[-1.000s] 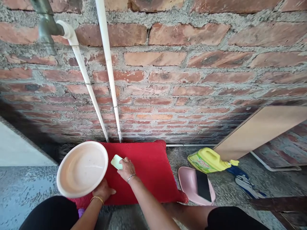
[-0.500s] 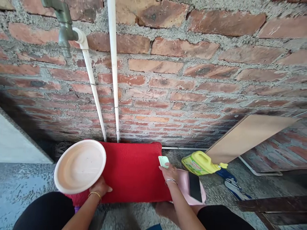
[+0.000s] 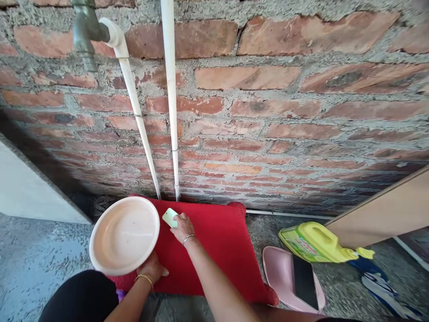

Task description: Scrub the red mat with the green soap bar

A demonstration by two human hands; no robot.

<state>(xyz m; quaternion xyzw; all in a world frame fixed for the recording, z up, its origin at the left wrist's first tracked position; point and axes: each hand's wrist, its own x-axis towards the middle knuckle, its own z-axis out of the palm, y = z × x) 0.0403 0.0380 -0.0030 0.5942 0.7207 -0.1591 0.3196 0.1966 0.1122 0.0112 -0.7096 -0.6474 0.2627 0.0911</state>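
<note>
My right hand point(image 3: 183, 228) pinches a pale green flat, rounded-corner piece point(image 3: 170, 217) with a small hole at one end; its underside is hidden. It is over the red cloth cover point(image 3: 214, 250), just right of the peach plastic basin point(image 3: 125, 235). The basin sits over the cover's left end, its pale inside facing up. Close below the basin's right rim, my left hand point(image 3: 152, 269) rests on the red cover with the thumb stretched out. The basin's rim hides most of its fingers.
A pink plastic container point(image 3: 278, 273) with a dark phone-like slab point(image 3: 304, 281) is on the floor at right. Beyond it lie a yellow jug point(image 3: 315, 241) and blue-and-white footwear point(image 3: 382, 286). A tap point(image 3: 85, 36) and white pipes point(image 3: 170, 98) run along the brick wall.
My right hand has carried the pale green piece leftward, from the cover's right edge to beside the basin. My left hand stays by the basin. The view has shifted nearer the wall.
</note>
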